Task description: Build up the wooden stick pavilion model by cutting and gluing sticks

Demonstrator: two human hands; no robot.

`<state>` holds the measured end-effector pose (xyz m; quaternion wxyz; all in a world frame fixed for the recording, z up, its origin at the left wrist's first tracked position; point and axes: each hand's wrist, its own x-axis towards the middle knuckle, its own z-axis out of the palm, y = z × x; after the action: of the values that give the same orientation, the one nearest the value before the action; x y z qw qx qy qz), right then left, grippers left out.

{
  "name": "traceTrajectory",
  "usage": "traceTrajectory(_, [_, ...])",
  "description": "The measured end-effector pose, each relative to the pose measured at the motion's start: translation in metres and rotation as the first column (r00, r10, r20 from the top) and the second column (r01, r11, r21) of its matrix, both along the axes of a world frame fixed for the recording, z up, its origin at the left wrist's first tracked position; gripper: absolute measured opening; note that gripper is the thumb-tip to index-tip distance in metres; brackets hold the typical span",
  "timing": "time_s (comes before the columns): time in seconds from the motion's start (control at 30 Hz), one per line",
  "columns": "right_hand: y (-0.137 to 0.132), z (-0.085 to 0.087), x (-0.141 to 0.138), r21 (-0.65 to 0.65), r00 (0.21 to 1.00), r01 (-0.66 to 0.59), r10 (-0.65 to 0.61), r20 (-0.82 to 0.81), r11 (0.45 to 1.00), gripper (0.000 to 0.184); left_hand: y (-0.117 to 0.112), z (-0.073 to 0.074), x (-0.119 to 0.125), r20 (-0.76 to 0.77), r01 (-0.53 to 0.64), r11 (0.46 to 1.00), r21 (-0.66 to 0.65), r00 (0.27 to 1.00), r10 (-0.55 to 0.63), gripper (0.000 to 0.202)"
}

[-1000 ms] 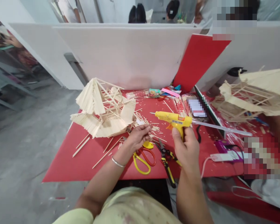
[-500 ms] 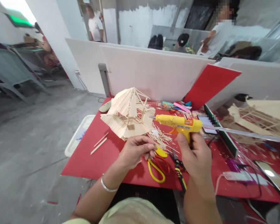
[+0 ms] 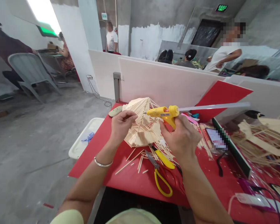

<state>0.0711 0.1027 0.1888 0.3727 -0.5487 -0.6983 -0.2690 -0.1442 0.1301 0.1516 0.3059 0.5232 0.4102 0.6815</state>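
Observation:
My right hand (image 3: 182,133) is wrapped round the handle of a yellow glue gun (image 3: 162,112), its nozzle pointing left and a long clear glue stick (image 3: 214,106) jutting from its back. Just left of the nozzle, my left hand (image 3: 123,123) is closed with fingertips pinched together; whatever lies in the pinch is too small to make out. Behind both hands stands a model house of thin wooden sticks (image 3: 136,107), with a slatted roof and a wider slatted base (image 3: 142,138). The hands and glue gun hide part of it.
Yellow-handled scissors (image 3: 163,183), yellow-handled pliers (image 3: 164,159) and loose wooden sticks (image 3: 130,161) lie on the red tabletop (image 3: 93,171). A phone (image 3: 216,138) and another stick model (image 3: 259,137) are at right. White panels (image 3: 163,81) stand behind; several people are beyond.
Both hands have moved up and left toward the model's roof, the glue gun now in front of it. My view has shifted, and scissors and sticks show more fully.

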Motion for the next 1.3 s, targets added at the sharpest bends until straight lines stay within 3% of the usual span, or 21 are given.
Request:
traceTrajectory(0.13, [0.003, 0.004, -0.002, -0.026, 0.999, 0.032, -0.031, 0.039, 0.999, 0.034, 0.012, 0.003, 0.001, -0.215, -0.112, 0.980, 0.161, 0.966, 0.146, 0.005])
traceTrajectory(0.23, [0.003, 0.007, -0.004, -0.011, 0.994, 0.070, -0.069, 0.088, 0.997, 0.032, 0.018, 0.006, 0.003, -0.273, -0.124, 0.967, 0.222, 0.944, 0.184, 0.007])
traceTrajectory(0.57, [0.002, 0.009, -0.006, 0.023, 0.985, 0.085, -0.087, 0.146, 0.996, 0.030, 0.024, 0.006, 0.004, -0.360, -0.088, 0.948, 0.307, 0.911, 0.201, 0.015])
traceTrajectory(0.9, [0.002, 0.007, -0.004, 0.058, 0.973, 0.103, -0.113, 0.199, 0.993, 0.031, 0.029, 0.005, 0.008, -0.449, -0.086, 0.924, 0.373, 0.855, 0.261, 0.008])
traceTrajectory(1.1, [0.001, 0.008, -0.003, 0.071, 0.969, 0.093, -0.107, 0.224, 0.993, 0.031, 0.033, -0.001, 0.011, -0.433, -0.106, 0.886, 0.451, 0.843, 0.321, 0.008])
traceTrajectory(1.3, [0.000, 0.005, 0.000, 0.092, 0.969, 0.097, -0.115, 0.220, 0.991, 0.031, 0.035, -0.007, 0.011, -0.462, -0.118, 0.827, 0.550, 0.782, 0.419, 0.012])
